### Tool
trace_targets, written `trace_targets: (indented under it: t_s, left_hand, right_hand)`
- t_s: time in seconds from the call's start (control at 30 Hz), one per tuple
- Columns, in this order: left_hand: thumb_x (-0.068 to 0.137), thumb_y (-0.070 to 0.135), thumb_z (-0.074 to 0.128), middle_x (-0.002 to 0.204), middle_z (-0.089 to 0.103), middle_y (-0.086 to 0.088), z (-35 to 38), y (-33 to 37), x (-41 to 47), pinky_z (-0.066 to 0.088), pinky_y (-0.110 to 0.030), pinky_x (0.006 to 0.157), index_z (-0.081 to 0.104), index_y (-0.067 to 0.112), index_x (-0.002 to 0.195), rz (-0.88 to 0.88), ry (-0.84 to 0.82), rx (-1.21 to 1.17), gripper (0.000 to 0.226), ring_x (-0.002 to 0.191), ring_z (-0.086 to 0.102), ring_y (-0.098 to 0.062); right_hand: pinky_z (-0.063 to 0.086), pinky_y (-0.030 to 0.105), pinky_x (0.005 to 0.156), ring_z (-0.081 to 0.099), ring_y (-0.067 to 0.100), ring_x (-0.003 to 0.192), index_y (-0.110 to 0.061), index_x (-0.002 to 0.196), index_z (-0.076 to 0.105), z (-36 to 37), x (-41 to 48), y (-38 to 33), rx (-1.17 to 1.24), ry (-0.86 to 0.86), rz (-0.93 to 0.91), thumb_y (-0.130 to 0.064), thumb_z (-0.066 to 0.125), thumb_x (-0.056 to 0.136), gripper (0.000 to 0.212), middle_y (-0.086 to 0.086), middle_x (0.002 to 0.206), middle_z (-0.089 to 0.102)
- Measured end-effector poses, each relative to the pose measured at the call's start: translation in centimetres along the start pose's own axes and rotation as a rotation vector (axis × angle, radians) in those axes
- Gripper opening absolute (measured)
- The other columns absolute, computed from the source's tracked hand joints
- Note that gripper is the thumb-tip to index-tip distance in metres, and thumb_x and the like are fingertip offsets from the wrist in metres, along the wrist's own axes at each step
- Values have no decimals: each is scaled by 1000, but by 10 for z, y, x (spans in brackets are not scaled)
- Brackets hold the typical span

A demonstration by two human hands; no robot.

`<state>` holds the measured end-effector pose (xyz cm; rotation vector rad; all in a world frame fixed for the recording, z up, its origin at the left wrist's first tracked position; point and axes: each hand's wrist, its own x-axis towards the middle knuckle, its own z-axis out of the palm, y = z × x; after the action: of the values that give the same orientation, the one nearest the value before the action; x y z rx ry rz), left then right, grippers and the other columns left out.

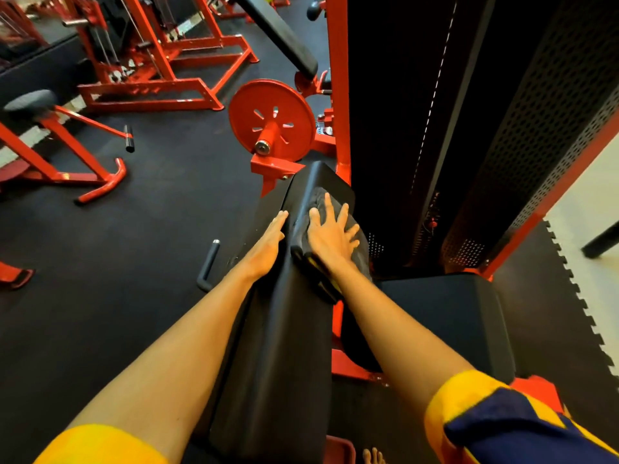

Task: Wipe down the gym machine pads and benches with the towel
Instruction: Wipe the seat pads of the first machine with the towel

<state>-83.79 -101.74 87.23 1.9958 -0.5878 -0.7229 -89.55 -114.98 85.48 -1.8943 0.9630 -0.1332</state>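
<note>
A long black back pad (pixel 284 329) of a red-framed machine runs up the middle of the view. On its upper right face lies a dark towel (pixel 355 259) with a yellow edge. My right hand (pixel 330 236) presses flat on the towel, fingers straight and spread. Against the pad's left side rests my left hand (pixel 268 242), its fingers straight and holding nothing. A black seat pad (pixel 445 316) sits lower right of the back pad.
The black perforated weight-stack cover (pixel 502 128) stands right behind the pad. A red weight plate (pixel 272 120) is mounted just beyond it, with a black handle (pixel 208 264) on the left. Other red machines (pixel 150 61) and an inclined bench (pixel 281 31) stand on the dark floor.
</note>
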Motion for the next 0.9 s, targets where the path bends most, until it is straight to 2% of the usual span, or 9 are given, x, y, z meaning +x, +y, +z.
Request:
trace_targets:
  t_s: [0.1, 0.17, 0.2, 0.23, 0.3, 0.37, 0.43, 0.53, 0.9]
  left_hand:
    - [111, 49, 21, 166, 28, 10, 0, -10, -19, 21, -26, 122, 26, 33, 160, 29, 5, -104, 52, 149, 31, -8]
    - [113, 38, 23, 138, 59, 15, 2, -17, -33, 39, -15, 109, 45, 29, 147, 37, 47, -208, 41, 127, 53, 8]
    - [114, 30, 25, 129, 62, 14, 2, -22, -38, 44, -16, 105, 48, 25, 143, 46, 80, -218, 37, 116, 57, 11]
    - [114, 24, 27, 131, 61, 12, 1, -26, -45, 44, -20, 108, 47, 22, 144, 60, 89, -187, 37, 116, 56, 11]
    - [112, 25, 28, 150, 49, 6, -5, -44, -57, 31, -26, 121, 39, 22, 154, 113, 67, -81, 43, 136, 45, 4]
    - [106, 31, 26, 169, 20, 3, -12, -66, -65, 12, -35, 129, 22, 24, 162, 144, 37, 54, 56, 154, 15, -4]
    - [106, 21, 27, 171, 6, 6, -12, -81, -73, 1, -34, 129, 13, 23, 163, 144, 33, 114, 58, 153, 0, -1]
    - [107, 10, 27, 171, 3, 6, -10, -94, -89, -4, -23, 123, 10, 22, 164, 164, 54, 142, 61, 155, -3, -4]
    - [106, 6, 28, 171, 2, -3, -15, -122, -129, -4, -30, 127, 9, 12, 163, 272, 36, 217, 61, 157, -2, -13]
  right_hand:
    - [-7, 67, 122, -12, 44, 156, -50, 162, 10, 8, -12, -17, -73, -4, -100, -58, 28, 107, 58, -3, 173, -12]
    - [-7, 65, 123, -13, 40, 157, -51, 159, 23, 17, -45, -15, -186, -26, -254, -56, 34, 106, 54, -9, 173, -12]
    - [-7, 63, 124, -13, 39, 157, -50, 157, 29, 22, -63, -9, -253, -23, -320, -55, 37, 105, 53, -11, 173, -12]
    - [-5, 63, 124, -13, 37, 157, -49, 156, 33, 26, -81, -2, -308, -16, -363, -54, 39, 105, 52, -13, 172, -11]
    - [-2, 62, 125, -11, 36, 158, -49, 155, 34, 27, -97, 8, -328, -9, -379, -52, 43, 104, 52, -15, 172, -9]
    - [2, 63, 125, -7, 37, 158, -49, 154, 32, 20, -85, 0, -301, -6, -320, -51, 46, 102, 54, -14, 173, -6]
    - [3, 66, 123, -4, 40, 158, -48, 156, 28, 14, -65, -19, -273, -14, -205, -49, 47, 101, 59, -10, 173, -6]
    - [3, 69, 122, -3, 44, 157, -45, 160, 22, 21, -58, -39, -275, -3, -101, -44, 48, 98, 67, -6, 173, -10]
    - [7, 61, 126, -5, 35, 159, -46, 158, 29, 57, -237, 20, -345, 30, -231, -36, 52, 99, 64, -12, 173, -8]
